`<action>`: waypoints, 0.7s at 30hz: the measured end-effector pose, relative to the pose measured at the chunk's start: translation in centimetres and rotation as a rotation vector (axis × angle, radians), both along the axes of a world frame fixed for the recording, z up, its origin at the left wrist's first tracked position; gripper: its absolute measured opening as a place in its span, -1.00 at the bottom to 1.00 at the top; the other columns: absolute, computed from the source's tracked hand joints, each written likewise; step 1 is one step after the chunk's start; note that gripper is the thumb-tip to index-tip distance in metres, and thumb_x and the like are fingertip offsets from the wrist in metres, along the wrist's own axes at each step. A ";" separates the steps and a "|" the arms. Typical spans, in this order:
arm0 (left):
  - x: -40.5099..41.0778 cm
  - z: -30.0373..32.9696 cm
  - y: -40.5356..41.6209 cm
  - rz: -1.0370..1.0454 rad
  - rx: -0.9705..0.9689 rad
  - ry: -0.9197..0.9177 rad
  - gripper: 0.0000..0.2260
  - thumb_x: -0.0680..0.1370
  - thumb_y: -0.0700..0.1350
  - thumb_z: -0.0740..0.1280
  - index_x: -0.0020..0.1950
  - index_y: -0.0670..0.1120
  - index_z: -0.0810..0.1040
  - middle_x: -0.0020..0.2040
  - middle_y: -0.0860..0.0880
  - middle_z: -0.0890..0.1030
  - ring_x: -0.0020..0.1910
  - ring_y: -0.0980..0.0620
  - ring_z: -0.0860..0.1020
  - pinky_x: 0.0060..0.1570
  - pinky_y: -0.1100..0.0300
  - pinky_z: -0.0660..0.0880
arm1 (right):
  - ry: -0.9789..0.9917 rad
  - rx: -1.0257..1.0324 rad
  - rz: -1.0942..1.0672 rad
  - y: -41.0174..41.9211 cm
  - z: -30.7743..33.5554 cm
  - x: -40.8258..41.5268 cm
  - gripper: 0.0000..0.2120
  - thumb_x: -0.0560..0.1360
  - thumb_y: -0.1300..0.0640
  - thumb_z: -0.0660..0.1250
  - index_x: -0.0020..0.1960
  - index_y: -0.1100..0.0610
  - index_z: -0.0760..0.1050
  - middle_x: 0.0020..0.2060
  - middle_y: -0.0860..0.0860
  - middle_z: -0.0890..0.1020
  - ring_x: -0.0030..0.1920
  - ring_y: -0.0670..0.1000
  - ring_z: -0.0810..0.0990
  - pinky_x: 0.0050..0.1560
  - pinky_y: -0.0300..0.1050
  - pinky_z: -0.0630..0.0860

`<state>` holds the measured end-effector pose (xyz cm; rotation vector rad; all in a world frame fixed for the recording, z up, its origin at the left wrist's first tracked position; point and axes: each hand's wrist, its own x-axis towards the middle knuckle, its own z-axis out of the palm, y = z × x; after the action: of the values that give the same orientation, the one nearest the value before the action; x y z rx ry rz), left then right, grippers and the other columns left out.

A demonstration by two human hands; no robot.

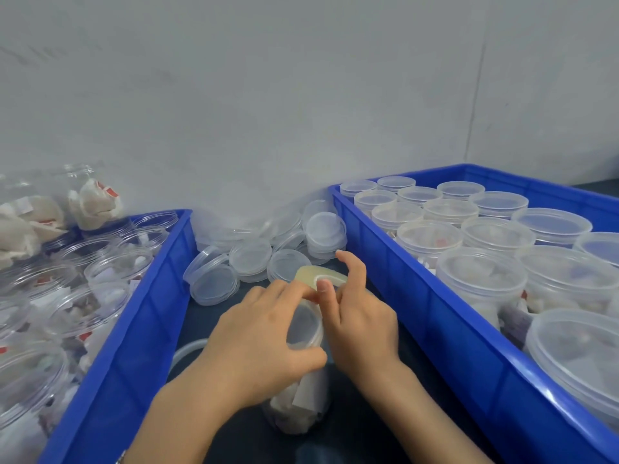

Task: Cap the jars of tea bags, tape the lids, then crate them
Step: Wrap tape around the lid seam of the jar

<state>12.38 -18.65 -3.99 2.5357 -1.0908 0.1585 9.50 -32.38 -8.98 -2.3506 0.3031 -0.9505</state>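
A clear plastic jar of tea bags (296,405), capped with a translucent lid (304,326), stands on the dark table (361,426) between two crates. The left hand (258,346) grips its lid; the right hand (358,316) pinches a yellowish roll of tape (320,274) just beyond the jar. Left of the jar, a blue plastic crate (134,346) holds open jars (114,266); right of it, another blue crate (418,296) holds capped jars (482,279). Beyond the jar lie loose translucent lids (251,259).

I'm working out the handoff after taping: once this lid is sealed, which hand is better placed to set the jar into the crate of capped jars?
Probably the right hand. It is beside the right crate of capped jars, though it holds the tape roll. The left hand grips the jar, farther away.
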 end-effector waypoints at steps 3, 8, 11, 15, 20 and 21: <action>0.1 0.1 0.5 0.043 -0.067 0.061 -0.35 0.19 0.38 0.26 0.24 0.30 0.24 0.12 0.37 0.36 0.18 0.33 0.34 0.13 0.23 0.37 | 0.046 0.103 0.083 0.5 0.2 0.0 -0.26 0.29 -0.45 -0.34 0.39 -0.16 -0.05 -0.16 -0.11 0.60 -0.06 0.00 0.58 -0.18 -0.07 0.39; -0.3 0.4 0.5 0.021 -0.051 0.093 -0.43 0.25 0.40 0.34 0.19 0.34 0.26 0.00 0.51 0.27 0.15 0.35 0.30 0.07 0.26 0.32 | 0.119 0.198 0.190 -0.4 0.5 -0.4 -0.29 0.33 -0.55 -0.21 0.37 -0.23 -0.07 -0.14 -0.15 0.56 -0.06 -0.02 0.57 -0.12 -0.08 0.37; -0.2 1.0 0.7 0.050 -0.016 0.127 -0.46 0.31 0.31 0.34 0.25 0.39 0.24 -0.01 0.46 0.21 0.21 0.23 0.25 0.09 0.22 0.26 | 0.134 0.234 0.305 -1.3 0.5 -1.2 -0.43 0.44 -0.42 -0.05 0.38 -0.24 0.01 -0.23 -0.20 0.50 -0.15 -0.18 0.51 -0.09 -0.14 0.39; -0.2 1.3 0.6 0.086 0.031 0.173 -0.47 0.37 0.27 0.28 0.27 0.44 0.14 0.25 0.32 0.26 0.32 0.09 0.26 0.21 0.10 0.33 | 0.168 0.250 0.453 -1.7 0.6 -1.8 -0.49 0.39 -0.24 0.13 0.27 -0.43 0.00 -0.07 -0.53 0.34 -0.04 -0.38 0.37 0.02 -0.25 0.30; -1.5 0.1 -0.4 0.122 0.033 -0.072 -0.54 0.43 0.18 0.15 0.32 0.22 0.17 -0.13 0.43 0.08 0.20 0.19 0.21 -0.05 0.20 0.17 | 0.111 0.258 0.457 -1.9 0.7 -2.0 -0.52 0.32 -0.39 0.11 0.22 -0.47 0.11 0.02 -0.12 0.55 0.01 -0.14 0.51 0.09 -0.12 0.47; -1.3 0.0 -0.3 0.131 0.025 -0.085 -0.53 0.39 0.20 0.15 0.30 0.23 0.19 -0.13 0.48 0.08 0.18 0.21 0.22 -0.07 0.19 0.17 | 0.131 0.244 0.460 -2.0 0.8 -2.0 -0.54 0.32 -0.42 0.10 0.20 -0.50 0.15 0.01 -0.07 0.57 -0.03 -0.15 0.53 0.05 -0.13 0.49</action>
<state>11.05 -18.96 -3.95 2.6448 -0.9627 0.2914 7.49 -34.38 -8.19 -2.1260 -0.0710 -0.5102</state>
